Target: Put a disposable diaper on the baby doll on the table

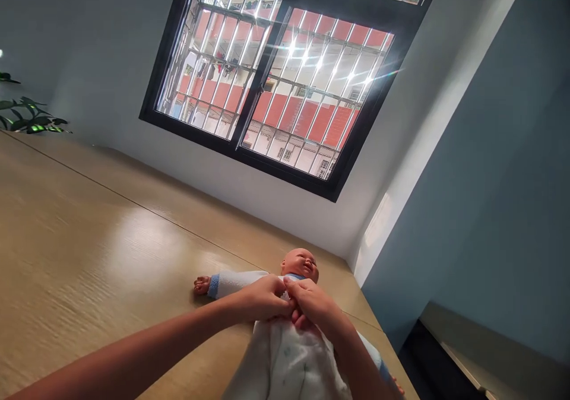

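Observation:
A baby doll (299,263) lies on its back on the wooden table, its arms spread to both sides. It wears a white baby suit (289,358) with blue cuffs and a blue collar. My left hand (267,298) and my right hand (310,300) meet at the chest, just below the collar. The fingers of both are closed in a pinch on the front of the suit. Exactly which bit of cloth or fastener sits between the fingertips is hidden by the hands.
The wooden table (111,257) reaches to the wall, with a seam running across it. Behind it is a barred window (262,85) with a dark frame. A leafy plant (31,118) shows at the far left. A dark open-sided piece of furniture (436,358) stands at the lower right.

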`<control>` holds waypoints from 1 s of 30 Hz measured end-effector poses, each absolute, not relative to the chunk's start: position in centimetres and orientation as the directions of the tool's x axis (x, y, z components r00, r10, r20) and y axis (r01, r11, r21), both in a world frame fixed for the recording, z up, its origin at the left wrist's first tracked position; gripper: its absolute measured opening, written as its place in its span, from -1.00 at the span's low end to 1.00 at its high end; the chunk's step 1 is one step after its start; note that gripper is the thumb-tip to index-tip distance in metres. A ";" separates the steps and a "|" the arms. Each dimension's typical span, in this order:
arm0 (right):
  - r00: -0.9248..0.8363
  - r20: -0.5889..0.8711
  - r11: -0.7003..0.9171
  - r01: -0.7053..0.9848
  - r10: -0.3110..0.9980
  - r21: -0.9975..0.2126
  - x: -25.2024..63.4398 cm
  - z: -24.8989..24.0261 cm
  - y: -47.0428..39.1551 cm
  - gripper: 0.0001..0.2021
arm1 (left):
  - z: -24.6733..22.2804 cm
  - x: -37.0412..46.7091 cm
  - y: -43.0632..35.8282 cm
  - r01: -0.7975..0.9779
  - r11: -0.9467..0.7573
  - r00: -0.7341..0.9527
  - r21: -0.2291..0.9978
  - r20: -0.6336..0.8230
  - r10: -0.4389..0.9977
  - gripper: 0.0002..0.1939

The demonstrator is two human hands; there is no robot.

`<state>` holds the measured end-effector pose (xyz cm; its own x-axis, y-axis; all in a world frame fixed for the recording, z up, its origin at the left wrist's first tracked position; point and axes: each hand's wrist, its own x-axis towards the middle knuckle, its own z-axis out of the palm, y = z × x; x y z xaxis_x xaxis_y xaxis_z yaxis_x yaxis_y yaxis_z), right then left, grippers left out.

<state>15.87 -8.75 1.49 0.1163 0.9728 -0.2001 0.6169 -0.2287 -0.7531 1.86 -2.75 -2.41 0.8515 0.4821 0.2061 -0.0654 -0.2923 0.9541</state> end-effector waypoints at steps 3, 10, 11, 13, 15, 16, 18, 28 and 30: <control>0.015 -0.276 -0.238 0.558 0.961 -0.795 16.2 2.2 -9.3 -0.63 | -3.1 1.8 -3.5 -0.117 -0.357 0.852 0.927 0.278 0.444 -0.92; -0.093 -0.215 -0.140 0.504 0.972 -0.852 15.8 2.8 -10.4 -0.86 | -4.3 0.9 -4.8 0.121 -0.585 0.674 0.802 0.366 0.641 -0.84; -0.099 -0.215 -0.135 0.517 0.971 -0.845 15.7 3.0 -10.5 -0.85 | -4.4 0.8 -4.9 0.142 -0.605 0.662 0.783 0.380 0.647 -0.82; -0.072 -0.212 -0.138 0.551 0.975 -0.823 15.5 3.5 -10.8 -0.83 | -4.5 0.8 -5.0 0.156 -0.634 0.652 0.758 0.404 0.642 -0.79; -0.034 -0.194 -0.135 0.601 0.980 -0.788 15.5 4.1 -11.1 -0.81 | -4.3 0.6 -5.1 0.166 -0.652 0.647 0.740 0.418 0.638 -0.73; -0.018 -0.186 -0.135 0.625 0.982 -0.769 15.5 4.3 -11.2 -0.80 | -4.1 0.6 -5.2 0.176 -0.659 0.648 0.731 0.418 0.636 -0.71; -0.003 -0.190 -0.141 0.659 0.982 -0.739 15.8 4.4 -11.4 -0.78 | -3.9 0.4 -5.4 0.194 -0.666 0.659 0.720 0.407 0.632 -0.69; -0.023 -0.291 -0.181 0.734 0.957 -0.655 17.2 3.9 -11.1 -0.85 | -3.9 0.3 -5.2 0.248 -0.664 0.685 0.705 0.357 0.635 -0.61; 0.016 -0.287 -0.197 0.763 0.958 -0.616 17.4 3.4 -10.9 -0.86 | -4.2 0.4 -5.1 0.246 -0.659 0.679 0.711 0.358 0.640 -0.65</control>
